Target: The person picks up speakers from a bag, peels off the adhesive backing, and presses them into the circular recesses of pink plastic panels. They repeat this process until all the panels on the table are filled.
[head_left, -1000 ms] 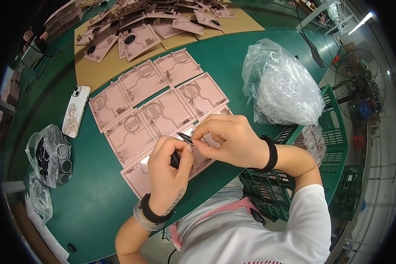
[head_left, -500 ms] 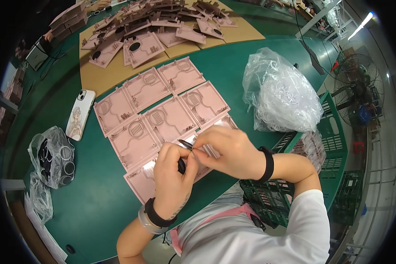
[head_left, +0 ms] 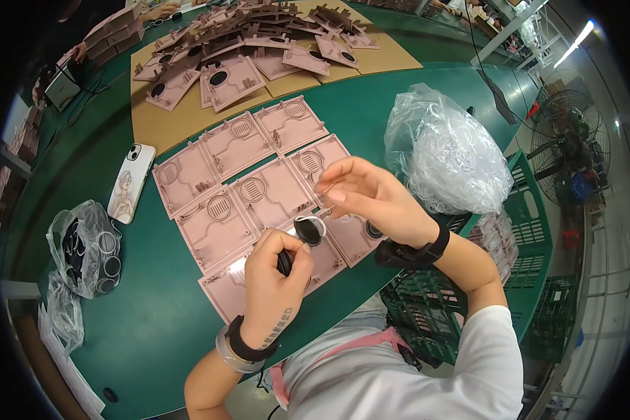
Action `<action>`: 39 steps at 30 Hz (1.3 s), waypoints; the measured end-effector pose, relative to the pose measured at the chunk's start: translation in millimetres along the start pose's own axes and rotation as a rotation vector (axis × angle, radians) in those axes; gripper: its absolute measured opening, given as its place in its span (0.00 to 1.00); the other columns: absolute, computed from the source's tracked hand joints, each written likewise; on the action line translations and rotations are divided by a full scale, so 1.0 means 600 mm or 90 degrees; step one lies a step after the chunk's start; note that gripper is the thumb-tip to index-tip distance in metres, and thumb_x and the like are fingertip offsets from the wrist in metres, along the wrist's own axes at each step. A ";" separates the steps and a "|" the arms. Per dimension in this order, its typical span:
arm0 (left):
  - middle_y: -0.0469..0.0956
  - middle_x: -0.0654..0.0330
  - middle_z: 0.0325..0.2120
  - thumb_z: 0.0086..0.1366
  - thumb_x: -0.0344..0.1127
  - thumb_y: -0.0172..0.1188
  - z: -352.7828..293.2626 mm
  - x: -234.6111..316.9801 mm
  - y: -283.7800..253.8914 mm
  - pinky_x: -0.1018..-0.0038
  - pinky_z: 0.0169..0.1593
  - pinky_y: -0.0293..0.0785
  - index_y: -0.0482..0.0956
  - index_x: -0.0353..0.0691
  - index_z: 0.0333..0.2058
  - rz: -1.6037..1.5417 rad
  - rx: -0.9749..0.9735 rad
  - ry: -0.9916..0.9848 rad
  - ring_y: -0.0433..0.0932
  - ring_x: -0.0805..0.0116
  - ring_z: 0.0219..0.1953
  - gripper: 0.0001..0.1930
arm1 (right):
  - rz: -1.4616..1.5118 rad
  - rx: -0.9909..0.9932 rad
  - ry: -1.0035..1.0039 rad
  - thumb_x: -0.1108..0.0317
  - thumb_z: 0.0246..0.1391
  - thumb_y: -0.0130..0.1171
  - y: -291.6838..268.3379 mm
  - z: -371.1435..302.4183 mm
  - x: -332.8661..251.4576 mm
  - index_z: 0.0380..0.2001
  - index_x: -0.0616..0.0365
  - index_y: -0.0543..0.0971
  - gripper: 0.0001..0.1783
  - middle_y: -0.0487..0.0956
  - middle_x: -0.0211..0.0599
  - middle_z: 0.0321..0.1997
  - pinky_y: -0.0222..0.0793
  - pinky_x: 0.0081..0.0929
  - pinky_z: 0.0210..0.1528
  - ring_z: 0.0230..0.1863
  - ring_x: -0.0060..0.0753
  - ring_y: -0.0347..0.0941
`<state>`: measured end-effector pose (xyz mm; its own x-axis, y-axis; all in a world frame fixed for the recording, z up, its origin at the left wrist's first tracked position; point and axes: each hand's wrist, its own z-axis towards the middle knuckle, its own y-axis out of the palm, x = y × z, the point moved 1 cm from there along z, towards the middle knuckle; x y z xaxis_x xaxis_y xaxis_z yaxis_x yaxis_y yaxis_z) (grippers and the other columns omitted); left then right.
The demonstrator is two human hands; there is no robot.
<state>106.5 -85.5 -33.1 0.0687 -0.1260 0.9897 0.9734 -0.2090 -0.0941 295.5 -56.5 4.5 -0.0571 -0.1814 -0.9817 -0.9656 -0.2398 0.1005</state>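
Note:
My left hand (head_left: 276, 264) is closed, pinching a black round disc (head_left: 308, 232) between thumb and fingertips. A white ring (head_left: 320, 222) stands partly away from the disc's edge. More black material (head_left: 284, 262) is tucked in the same palm. Up and to the right, my right hand (head_left: 374, 203) hangs apart from the disc, thumb and forefinger close together; what is at the fingertips, perhaps a thin clear sliver, is too small to make out. Under both hands lie pink plastic panels (head_left: 278, 187) in rows, with slotted round grilles. A black disc (head_left: 373, 229) lies on the panel below my right wrist.
Pink panels with black discs are heaped (head_left: 234, 80) on cardboard (head_left: 147, 126) at the back. A phone (head_left: 131, 183) and a clear bag of black discs (head_left: 85, 248) lie left. Right are a bag of translucent rings (head_left: 455, 157) and green crates (head_left: 532, 231). A person's hand (head_left: 159, 10) is far left.
My right hand has moved up and right, away from my left. The disc in my left hand now faces up, its white ring visible. A disc on the right panel has come into view.

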 end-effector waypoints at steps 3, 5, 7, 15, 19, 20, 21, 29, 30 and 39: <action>0.68 0.66 0.22 0.60 0.25 0.57 -0.004 -0.007 0.002 0.80 0.26 0.60 0.70 0.35 0.25 -0.093 -0.054 -0.119 0.62 0.81 0.22 0.06 | 0.142 -0.099 -0.016 0.67 0.58 0.59 0.011 -0.002 -0.003 0.44 0.56 0.72 0.12 0.74 0.32 0.41 0.63 0.12 0.34 0.36 0.16 0.69; 0.68 0.67 0.22 0.61 0.26 0.56 -0.005 0.001 -0.002 0.81 0.26 0.60 0.70 0.35 0.25 -0.147 -0.063 -0.168 0.62 0.82 0.22 0.06 | -0.003 -0.127 -0.103 0.68 0.55 0.61 0.004 -0.003 -0.015 0.42 0.57 0.73 0.12 0.75 0.32 0.41 0.62 0.13 0.32 0.34 0.16 0.68; 0.69 0.69 0.22 0.63 0.27 0.55 -0.004 0.012 -0.006 0.82 0.26 0.60 0.70 0.36 0.26 -0.257 -0.086 -0.256 0.62 0.84 0.22 0.07 | -0.149 -0.153 -0.191 0.70 0.52 0.64 -0.006 -0.006 -0.031 0.40 0.57 0.75 0.13 0.75 0.32 0.41 0.62 0.14 0.30 0.32 0.16 0.67; 0.71 0.66 0.23 0.66 0.33 0.56 0.006 0.021 -0.027 0.83 0.26 0.61 0.75 0.33 0.35 -0.234 -0.088 -0.163 0.65 0.81 0.23 0.07 | -0.553 -0.067 -0.488 0.73 0.43 0.70 0.013 -0.016 -0.002 0.32 0.59 0.78 0.12 0.78 0.31 0.35 0.59 0.15 0.24 0.24 0.15 0.63; 0.76 0.59 0.30 0.62 0.30 0.58 -0.011 0.028 -0.071 0.83 0.27 0.66 0.76 0.33 0.40 0.161 -0.140 0.000 0.71 0.74 0.24 0.09 | -0.449 0.006 -0.238 0.74 0.46 0.68 0.016 -0.017 -0.003 0.30 0.61 0.79 0.08 0.79 0.29 0.28 0.61 0.15 0.23 0.23 0.13 0.66; 0.76 0.59 0.30 0.62 0.30 0.58 -0.023 0.026 -0.070 0.83 0.27 0.66 0.76 0.33 0.40 0.163 -0.139 -0.008 0.71 0.74 0.24 0.09 | -0.391 -0.024 -0.132 0.74 0.47 0.67 0.022 -0.018 0.009 0.30 0.62 0.78 0.07 0.79 0.29 0.28 0.62 0.15 0.24 0.23 0.13 0.67; 0.76 0.57 0.33 0.60 0.28 0.58 -0.047 0.025 -0.067 0.82 0.27 0.68 0.76 0.32 0.41 0.311 -0.125 0.048 0.72 0.72 0.25 0.11 | -0.331 -0.054 -0.026 0.74 0.48 0.66 0.030 -0.021 0.021 0.30 0.63 0.78 0.07 0.79 0.29 0.27 0.63 0.15 0.24 0.24 0.13 0.68; 0.72 0.50 0.52 0.48 0.26 0.56 -0.148 -0.001 -0.029 0.79 0.25 0.73 0.75 0.30 0.46 0.739 -0.212 0.092 0.74 0.68 0.24 0.22 | -0.340 -0.147 0.089 0.74 0.52 0.62 0.057 -0.025 0.082 0.30 0.64 0.77 0.05 0.78 0.29 0.25 0.64 0.16 0.26 0.24 0.13 0.69; 0.71 0.50 0.53 0.48 0.26 0.56 -0.148 -0.003 -0.028 0.80 0.24 0.73 0.75 0.30 0.47 0.769 -0.222 0.092 0.73 0.69 0.24 0.23 | -0.356 -0.151 0.098 0.74 0.52 0.62 0.058 -0.025 0.082 0.29 0.64 0.77 0.05 0.78 0.29 0.25 0.65 0.16 0.26 0.25 0.13 0.69; 0.70 0.50 0.55 0.47 0.27 0.56 -0.154 -0.007 -0.026 0.82 0.22 0.71 0.75 0.30 0.48 0.842 -0.243 0.103 0.72 0.72 0.23 0.25 | -0.320 -0.152 0.113 0.73 0.52 0.62 0.055 -0.025 0.097 0.29 0.64 0.77 0.05 0.78 0.29 0.25 0.66 0.16 0.27 0.25 0.14 0.69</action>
<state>71.0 -171.1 -45.9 0.8325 -0.5404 0.1222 0.0846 -0.0940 -0.9920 264.0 -89.0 -46.8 0.4561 -0.1416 -0.8786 -0.7781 -0.5426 -0.3165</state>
